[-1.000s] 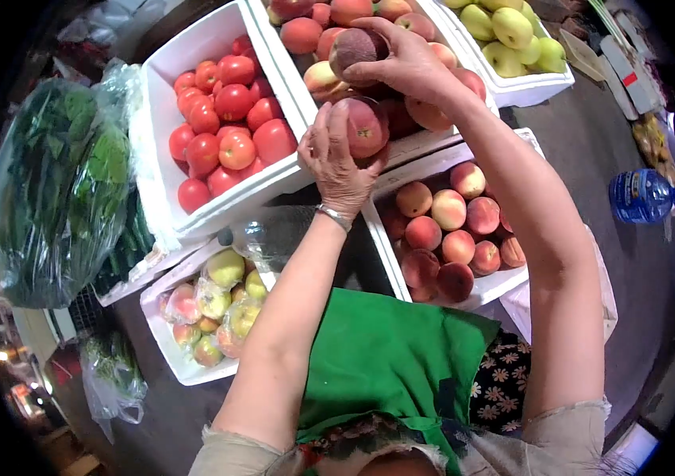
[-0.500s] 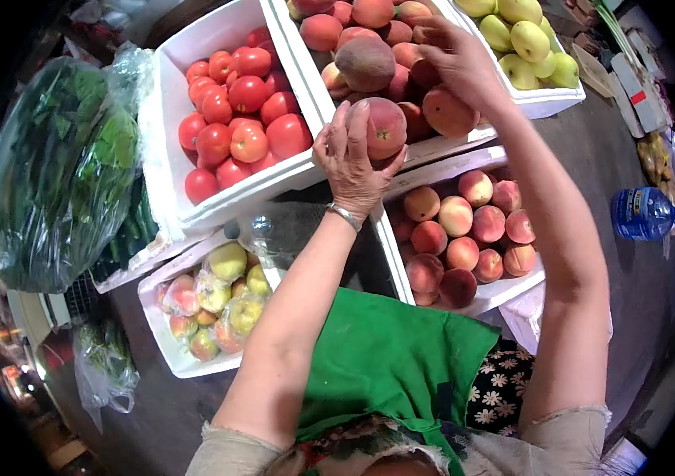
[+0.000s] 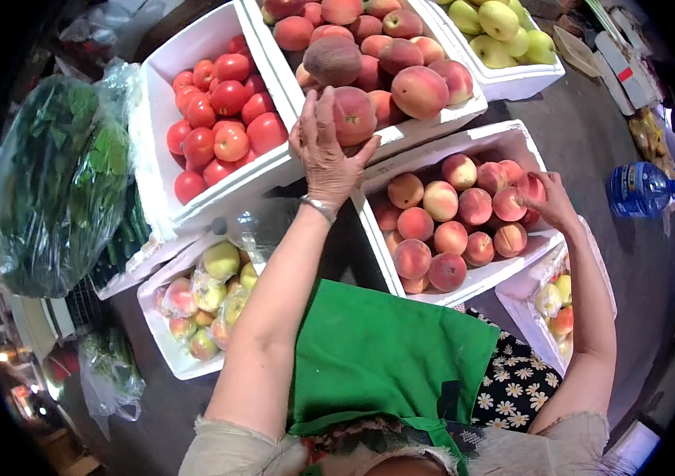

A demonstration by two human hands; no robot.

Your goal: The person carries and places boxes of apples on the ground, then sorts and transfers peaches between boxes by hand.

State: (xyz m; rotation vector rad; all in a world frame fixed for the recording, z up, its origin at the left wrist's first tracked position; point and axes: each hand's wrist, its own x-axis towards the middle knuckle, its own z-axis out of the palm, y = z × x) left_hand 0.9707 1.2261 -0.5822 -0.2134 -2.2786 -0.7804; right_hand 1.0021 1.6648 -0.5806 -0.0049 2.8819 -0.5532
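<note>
My left hand [image 3: 326, 155] curls its fingers and thumb around a large peach [image 3: 354, 117] at the near corner of the upper peach box [image 3: 432, 125]. A bracelet [image 3: 319, 208] circles that wrist. Over the right side of the lower peach box [image 3: 375, 238], my right hand [image 3: 553, 204] is closed on a reddish peach [image 3: 531, 189], with its fingers partly covering the fruit. Several more peaches [image 3: 440, 201] lie around it. Behind my left hand, a big dark peach [image 3: 332, 61] rests among the others in the upper box.
Left of the peaches stands a foam box [image 3: 155, 119] of tomatoes. Bagged apples fill a small box [image 3: 186, 369] below it. A box [image 3: 524, 83] of yellow-green fruit is at upper right. Bagged greens [image 3: 51, 190] lie far left; a blue bottle [image 3: 640, 190] stands right.
My right hand has moved from the upper peach box down to the lower box and closed on a peach there. My left hand stays at its peach. The view has shifted slightly.
</note>
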